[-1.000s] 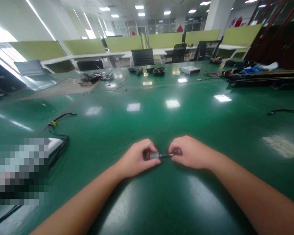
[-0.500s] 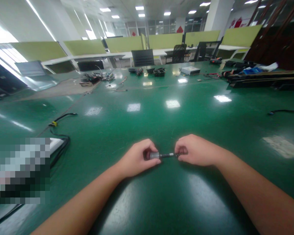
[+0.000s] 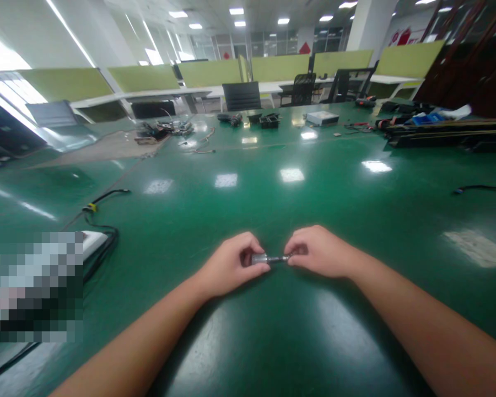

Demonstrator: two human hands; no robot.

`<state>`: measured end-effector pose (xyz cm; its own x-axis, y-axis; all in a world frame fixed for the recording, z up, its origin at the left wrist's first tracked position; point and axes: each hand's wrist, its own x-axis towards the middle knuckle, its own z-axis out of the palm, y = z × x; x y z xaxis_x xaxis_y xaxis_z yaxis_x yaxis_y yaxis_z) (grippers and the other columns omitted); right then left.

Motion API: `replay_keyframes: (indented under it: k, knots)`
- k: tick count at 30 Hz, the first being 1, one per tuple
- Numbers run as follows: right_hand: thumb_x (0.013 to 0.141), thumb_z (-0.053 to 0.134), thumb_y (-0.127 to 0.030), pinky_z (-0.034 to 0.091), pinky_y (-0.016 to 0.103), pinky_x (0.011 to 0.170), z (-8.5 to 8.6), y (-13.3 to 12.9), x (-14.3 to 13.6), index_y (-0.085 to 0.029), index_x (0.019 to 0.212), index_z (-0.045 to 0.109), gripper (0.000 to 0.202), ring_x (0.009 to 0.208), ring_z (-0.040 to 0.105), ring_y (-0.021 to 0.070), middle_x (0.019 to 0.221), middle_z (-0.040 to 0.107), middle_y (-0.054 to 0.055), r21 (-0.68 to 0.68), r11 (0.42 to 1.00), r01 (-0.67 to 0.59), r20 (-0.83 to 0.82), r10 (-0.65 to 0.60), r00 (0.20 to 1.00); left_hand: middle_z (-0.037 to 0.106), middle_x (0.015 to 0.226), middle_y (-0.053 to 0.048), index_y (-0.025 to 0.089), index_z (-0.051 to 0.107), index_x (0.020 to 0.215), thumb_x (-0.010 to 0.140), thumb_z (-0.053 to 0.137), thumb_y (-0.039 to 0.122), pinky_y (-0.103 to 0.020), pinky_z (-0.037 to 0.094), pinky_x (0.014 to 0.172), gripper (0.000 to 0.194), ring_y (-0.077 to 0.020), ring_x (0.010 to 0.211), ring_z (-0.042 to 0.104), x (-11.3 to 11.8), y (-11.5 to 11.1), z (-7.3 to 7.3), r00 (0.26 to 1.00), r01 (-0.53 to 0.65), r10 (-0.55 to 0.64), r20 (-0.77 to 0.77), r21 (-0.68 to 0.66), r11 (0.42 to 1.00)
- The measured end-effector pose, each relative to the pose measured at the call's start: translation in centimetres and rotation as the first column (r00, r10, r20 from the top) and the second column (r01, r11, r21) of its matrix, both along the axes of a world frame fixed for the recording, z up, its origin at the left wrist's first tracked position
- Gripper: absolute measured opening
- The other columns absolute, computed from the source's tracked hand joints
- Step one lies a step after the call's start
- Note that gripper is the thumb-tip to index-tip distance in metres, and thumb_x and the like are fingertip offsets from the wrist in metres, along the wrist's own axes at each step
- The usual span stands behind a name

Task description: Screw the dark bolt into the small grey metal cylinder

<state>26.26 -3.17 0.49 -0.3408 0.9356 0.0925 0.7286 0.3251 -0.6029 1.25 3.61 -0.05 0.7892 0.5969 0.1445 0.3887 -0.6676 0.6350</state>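
Observation:
Just above the green table (image 3: 248,220), my two hands face each other with a small slim tool-like object between them. My left hand (image 3: 233,263) has its thumb and fingers closed around a greyish, see-through cylinder (image 3: 259,258) at one end. A thin dark and silver rod (image 3: 277,258) runs rightward from that cylinder, lying about level. At the rod's far end, my right hand (image 3: 314,251) pinches the tip between thumb and fingers. Those fingers hide what sits at the tip, and the object's exact kind is too small to make out.
A blurred-out device (image 3: 33,281) with black cables (image 3: 103,251) lies at the left. Farther back are tangled wires (image 3: 165,130), dark parts (image 3: 269,121), a silver box (image 3: 322,118) and long black strips (image 3: 446,134). Another cable (image 3: 483,188) lies at the right edge.
My right hand has moved left, closer to my left hand, and less of the rod shows between them. My left hand has barely moved.

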Motion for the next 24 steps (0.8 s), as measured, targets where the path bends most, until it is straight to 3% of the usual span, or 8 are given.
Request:
replay_keyframes:
  k: [3, 8, 16, 21, 24]
  knots:
    - [0.081, 0.078, -0.026, 0.044, 0.028, 0.075, 0.2, 0.1, 0.6, -0.023, 0.09, 0.08, 0.01, 0.084, 0.063, 0.0167, 0.087, 0.072, 0.002, 0.026, 1.0, -0.016, 0.036, 0.015, 0.999, 0.061, 0.087, -0.001, 0.018, 0.061, 0.093, 0.087, 0.071, 0.042, -0.025, 0.042, 0.064, 0.027, -0.0136, 0.072, 0.055, 0.0, 0.0, 0.2, 1.0, 0.012, -0.012, 0.003, -0.003, 1.0]
    - [0.08, 0.079, -0.03, 0.042, 0.026, 0.066, 0.2, 0.0, 1.1, -0.023, 0.092, 0.08, 0.014, 0.072, 0.061, 0.0137, 0.083, 0.071, 0.001, -0.07, 0.998, -0.002, 0.021, 0.003, 1.0, 0.061, 0.087, -0.002, 0.018, 0.061, 0.092, 0.087, 0.071, 0.042, -0.025, 0.042, 0.065, 0.027, -0.0138, 0.072, 0.055, 0.1, -0.2, 0.3, 1.0, 0.004, -0.004, 0.001, 0.006, 1.0]
    - [0.086, 0.07, -0.025, 0.043, 0.03, 0.08, -1.1, 0.3, -2.8, -0.019, 0.093, 0.076, 0.01, 0.09, 0.06, 0.0189, 0.091, 0.071, 0.004, 0.16, 0.985, -0.067, 0.029, 0.063, 0.998, 0.06, 0.085, -0.001, 0.018, 0.059, 0.09, 0.085, 0.073, 0.037, -0.027, 0.043, 0.068, 0.024, -0.0153, 0.075, 0.056, 0.3, -0.5, 0.2, 1.0, -0.014, 0.013, 0.02, 0.045, 0.999]
    - [0.079, 0.076, -0.024, 0.045, 0.032, 0.083, -0.9, -0.3, -2.5, -0.018, 0.108, 0.07, 0.03, 0.095, 0.059, 0.0206, 0.102, 0.07, 0.006, 0.132, 0.99, -0.044, -0.002, 0.045, 0.999, 0.062, 0.09, -0.003, 0.018, 0.059, 0.09, 0.085, 0.073, 0.033, -0.027, 0.045, 0.07, 0.022, -0.0152, 0.077, 0.057, 0.2, -0.4, 0.2, 0.999, 0.012, -0.014, 0.044, 0.032, 0.999]
    - [0.081, 0.074, -0.022, 0.044, 0.031, 0.082, -0.8, -0.6, -2.0, -0.019, 0.106, 0.068, 0.026, 0.093, 0.059, 0.0194, 0.099, 0.069, 0.005, 0.123, 0.992, -0.039, -0.013, 0.041, 0.999, 0.063, 0.091, -0.003, 0.017, 0.06, 0.091, 0.086, 0.072, 0.034, -0.027, 0.046, 0.071, 0.021, -0.0157, 0.078, 0.058, 0.1, -0.4, 0.3, 0.998, 0.032, -0.033, 0.053, 0.028, 0.999]
